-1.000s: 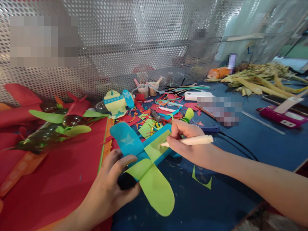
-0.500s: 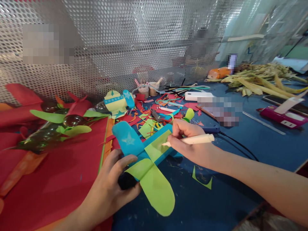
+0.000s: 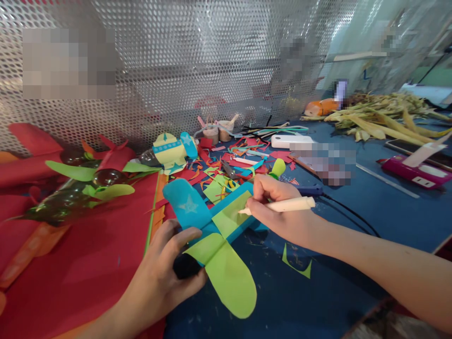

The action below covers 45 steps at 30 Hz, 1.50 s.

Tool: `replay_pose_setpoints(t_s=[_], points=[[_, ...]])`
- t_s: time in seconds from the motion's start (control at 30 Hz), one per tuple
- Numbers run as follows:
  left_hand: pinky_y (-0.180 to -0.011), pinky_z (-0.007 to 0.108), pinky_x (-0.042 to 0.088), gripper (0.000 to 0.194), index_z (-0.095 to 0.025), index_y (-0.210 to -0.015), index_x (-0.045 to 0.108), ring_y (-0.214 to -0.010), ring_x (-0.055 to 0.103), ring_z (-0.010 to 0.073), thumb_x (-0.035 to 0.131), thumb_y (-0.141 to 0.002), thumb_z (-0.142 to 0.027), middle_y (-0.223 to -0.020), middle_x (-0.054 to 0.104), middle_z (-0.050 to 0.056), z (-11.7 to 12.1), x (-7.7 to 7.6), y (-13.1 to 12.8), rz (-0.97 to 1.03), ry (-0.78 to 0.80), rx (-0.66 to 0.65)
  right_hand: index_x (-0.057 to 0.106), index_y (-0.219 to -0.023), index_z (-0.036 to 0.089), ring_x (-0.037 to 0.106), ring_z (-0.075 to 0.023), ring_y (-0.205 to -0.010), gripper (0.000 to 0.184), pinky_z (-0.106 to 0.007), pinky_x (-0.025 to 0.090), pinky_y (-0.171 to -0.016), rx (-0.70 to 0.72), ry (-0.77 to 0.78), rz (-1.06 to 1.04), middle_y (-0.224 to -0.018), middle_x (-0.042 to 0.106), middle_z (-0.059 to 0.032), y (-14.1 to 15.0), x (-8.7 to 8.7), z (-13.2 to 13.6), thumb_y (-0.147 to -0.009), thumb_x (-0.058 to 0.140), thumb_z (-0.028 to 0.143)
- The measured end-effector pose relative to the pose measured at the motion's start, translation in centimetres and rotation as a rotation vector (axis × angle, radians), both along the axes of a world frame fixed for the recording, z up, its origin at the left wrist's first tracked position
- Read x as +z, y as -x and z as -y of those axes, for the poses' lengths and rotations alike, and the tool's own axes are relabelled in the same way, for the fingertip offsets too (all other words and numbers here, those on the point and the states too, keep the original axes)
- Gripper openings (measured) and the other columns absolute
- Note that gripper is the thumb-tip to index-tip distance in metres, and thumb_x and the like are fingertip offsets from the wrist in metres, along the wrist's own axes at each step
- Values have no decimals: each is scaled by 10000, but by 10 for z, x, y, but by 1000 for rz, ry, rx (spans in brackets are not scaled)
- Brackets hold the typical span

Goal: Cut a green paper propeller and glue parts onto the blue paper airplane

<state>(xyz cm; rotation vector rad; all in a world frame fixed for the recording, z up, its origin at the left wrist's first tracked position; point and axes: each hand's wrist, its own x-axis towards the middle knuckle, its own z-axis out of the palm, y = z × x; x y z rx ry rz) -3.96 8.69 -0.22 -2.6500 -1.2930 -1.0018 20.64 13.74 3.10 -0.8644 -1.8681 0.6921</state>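
Note:
A toy airplane (image 3: pixel 231 214) of blue and green paper lies tilted in front of me, with one blue wing bearing a pale star and one plain green wing. At its near end, my left hand (image 3: pixel 171 263) is closed around the body, thumb below and fingers above. My right hand (image 3: pixel 275 205) pinches a white marker pen (image 3: pixel 291 205). The pen's tip touches, or nearly touches, the green panel on the airplane's body. A small green propeller piece (image 3: pixel 278 168) shows beyond my right hand.
Red paper sheets (image 3: pixel 116 278) and bottle airplanes (image 3: pixel 67 197) lie at left. Paper scraps (image 3: pixel 243 160) litter the back. A blue corded tool (image 3: pixel 309 189) rests behind my right hand, dried husks (image 3: pixel 381 115) and a magenta power strip (image 3: pixel 416 170) at right. A perforated metal sheet (image 3: pixel 197 56) stands behind.
Almost nothing differs. The blue starred wing has shifted very slightly to the left, while both hands and the pen stay in place.

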Motion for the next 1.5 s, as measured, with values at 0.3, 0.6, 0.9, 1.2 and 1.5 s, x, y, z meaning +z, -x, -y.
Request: replay_pose_setpoints(t_s=[0.3, 0.6, 0.9, 1.2, 1.5], points=[[-690, 351, 531, 387, -211, -1120, 447, -894, 582, 238, 583, -759, -238, -977, 520, 92, 0, 1, 0, -51, -34, 4, 289, -617, 213, 291, -71, -483, 285, -214, 213, -450, -13, 9, 11, -534, 319, 85, 2, 4, 2, -729, 519, 87], [-698, 357, 535, 400, -226, -1123, 473, -951, 587, 259, 584, -739, -246, -1041, 519, 108, 1, -3, 1, -16, -20, 39, 291, -614, 214, 294, -74, -480, 286, -217, 221, -451, -18, 9, 7, -529, 323, 84, 1, 2, 0, -734, 521, 97], [-703, 370, 534, 392, -213, -1116, 473, -937, 586, 261, 587, -741, -234, -1000, 533, 104, 1, -1, 1, -29, -32, 24, 287, -620, 214, 287, -72, -480, 288, -220, 209, -451, -13, 7, 5, -526, 321, 87, 1, 2, 0, -732, 518, 85], [-692, 365, 534, 391, -219, -1104, 487, -876, 597, 241, 609, -732, -233, -967, 554, 87, 0, 1, -1, 2, -20, 16, 308, -622, 214, 308, -69, -471, 277, -213, 229, -443, 24, 67, 18, -536, 348, 87, 1, 3, 1, -747, 537, 123], [-691, 352, 531, 388, -223, -1112, 476, -885, 594, 239, 600, -745, -244, -969, 545, 83, 0, 2, -2, -10, -32, 15, 312, -621, 213, 296, -63, -464, 271, -208, 217, -430, 28, 64, 0, -534, 347, 87, 1, 2, 1, -753, 538, 143]])
